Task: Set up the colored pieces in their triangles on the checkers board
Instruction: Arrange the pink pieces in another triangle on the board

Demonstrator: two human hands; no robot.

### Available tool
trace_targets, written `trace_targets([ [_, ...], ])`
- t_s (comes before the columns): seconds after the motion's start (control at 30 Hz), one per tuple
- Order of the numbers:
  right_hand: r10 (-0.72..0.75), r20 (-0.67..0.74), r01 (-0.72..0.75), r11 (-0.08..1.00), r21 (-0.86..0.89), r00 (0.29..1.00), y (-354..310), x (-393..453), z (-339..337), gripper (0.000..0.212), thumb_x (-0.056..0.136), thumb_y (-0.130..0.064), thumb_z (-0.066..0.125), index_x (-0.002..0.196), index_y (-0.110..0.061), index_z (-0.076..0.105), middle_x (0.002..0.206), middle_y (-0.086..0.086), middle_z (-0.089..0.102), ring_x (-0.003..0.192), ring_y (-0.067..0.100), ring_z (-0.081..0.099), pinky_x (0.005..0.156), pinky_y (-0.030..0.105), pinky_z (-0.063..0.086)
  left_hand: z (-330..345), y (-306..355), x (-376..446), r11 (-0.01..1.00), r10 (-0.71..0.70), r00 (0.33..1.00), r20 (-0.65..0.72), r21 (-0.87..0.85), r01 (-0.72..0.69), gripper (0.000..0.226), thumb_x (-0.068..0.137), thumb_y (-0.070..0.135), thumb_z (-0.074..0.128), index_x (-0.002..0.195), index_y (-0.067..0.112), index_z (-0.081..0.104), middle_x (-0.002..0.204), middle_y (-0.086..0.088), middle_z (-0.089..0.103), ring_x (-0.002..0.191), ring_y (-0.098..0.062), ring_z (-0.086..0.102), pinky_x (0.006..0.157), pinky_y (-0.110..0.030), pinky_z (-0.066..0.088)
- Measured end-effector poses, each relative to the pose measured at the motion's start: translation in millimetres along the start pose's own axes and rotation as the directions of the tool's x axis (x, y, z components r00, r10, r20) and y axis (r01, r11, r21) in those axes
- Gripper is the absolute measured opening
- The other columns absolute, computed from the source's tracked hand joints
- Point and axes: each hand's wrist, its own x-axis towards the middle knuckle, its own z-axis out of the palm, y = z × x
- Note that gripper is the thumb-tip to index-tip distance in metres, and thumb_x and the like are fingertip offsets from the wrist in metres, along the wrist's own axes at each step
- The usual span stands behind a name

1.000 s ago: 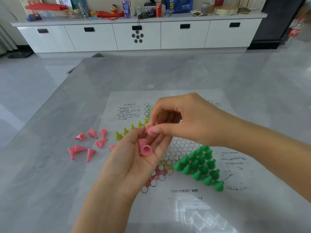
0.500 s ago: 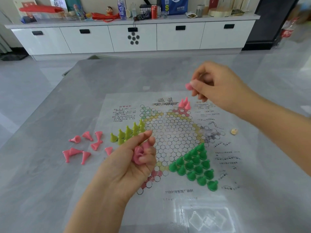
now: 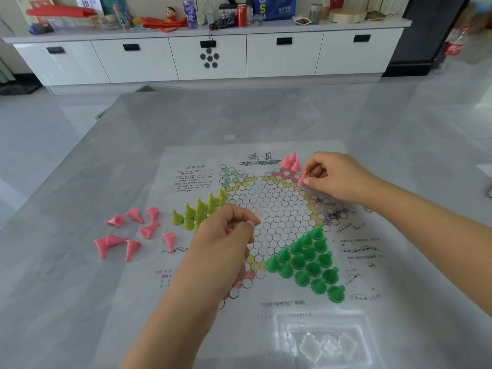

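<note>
Pinched between thumb and fingertips of the right hand is one pink piece, its base at the board surface on the edge of the pink triangle at the far corner. Three pink standing pieces sit just beyond and left of this grip, close but apart from it. Left hand hovers over the board's near-left part, fingers curled; a trace of pink shows inside the curl, but what it holds cannot be told for certain. Yellow-green pieces stand in their triangle just beyond the left hand. Loose pink pieces lie toppled on the worktop, well left of it. Green pieces fill the triangle to the right of the left hand.
</note>
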Motion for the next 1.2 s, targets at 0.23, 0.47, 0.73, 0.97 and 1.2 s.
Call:
trace_targets([
  [0.23,-0.008,-0.081,0.008,1.0,-0.003,0.997,0.5,4.4,7.0,0.006,0.082,-0.014,0.064,0.082,-0.019,0.059,0.079,-0.004,0.067,0.076,0.009,0.061,0.071,0.024,0.048,-3.0,2.6,1.4,0.99,-0.099,0.994,0.053,-0.1,0.104,0.04,0.079,-0.002,0.044,0.049,0.022,0.056,0.046,0.006,0.046,0.04,-0.011,0.035,0.034,-0.02,0.028],
  [0.47,0.006,-0.144,-0.012,0.999,-0.038,0.99,3.3,8.6,13.5,0.004,0.083,-0.018,0.062,0.087,-0.017,0.061,0.079,0.0,0.067,0.069,0.007,0.057,0.06,0.02,0.043,-3.8,3.9,-2.4,0.99,-0.065,0.992,0.107,-0.115,0.077,0.028,0.081,-0.003,0.045,0.063,0.015,0.055,0.048,0.005,0.042,0.042,-0.009,0.034,0.036,-0.018,0.03],
  [0.73,-0.005,-0.16,-0.002,0.999,-0.046,0.987,4.1,8.4,15.2,0.005,0.083,-0.02,0.063,0.087,-0.017,0.061,0.068,-0.011,0.057,0.063,0.001,0.051,0.057,0.018,0.041,-4.4,0.9,-2.0,0.998,-0.017,0.997,0.072,-0.057,0.021,0.015,0.085,0.01,0.058,0.072,0.019,0.059,0.049,0.01,0.043,0.044,-0.009,0.034,0.041,-0.019,0.032],
  [0.97,0.015,-0.147,-0.02,0.999,-0.029,0.989,2.1,6.4,13.5,0.01,0.084,-0.02,0.062,0.092,-0.015,0.061,0.072,-0.009,0.058,0.069,0.006,0.054,0.062,0.019,0.042,-4.5,1.8,-1.1,0.99,-0.05,0.994,0.098,-0.125,0.062,0.012,0.08,0.017,0.064,0.07,0.016,0.058,0.052,0.006,0.045,0.042,-0.009,0.034,0.039,-0.017,0.031],
  [1.2,-0.095,-0.171,0.102,0.994,0.03,0.981,-29.2,-28.0,-1.1,0.006,0.084,-0.018,0.06,0.082,-0.023,0.062,0.069,-0.013,0.06,0.063,-0.002,0.055,0.057,0.009,0.041,-10.2,15.1,-1.8,0.713,-0.194,0.938,0.287,-0.616,0.336,0.025,0.089,0.022,0.039,0.081,0.004,0.054,0.059,-0.008,0.053,0.043,-0.012,0.04,0.034,-0.018,0.031],
])
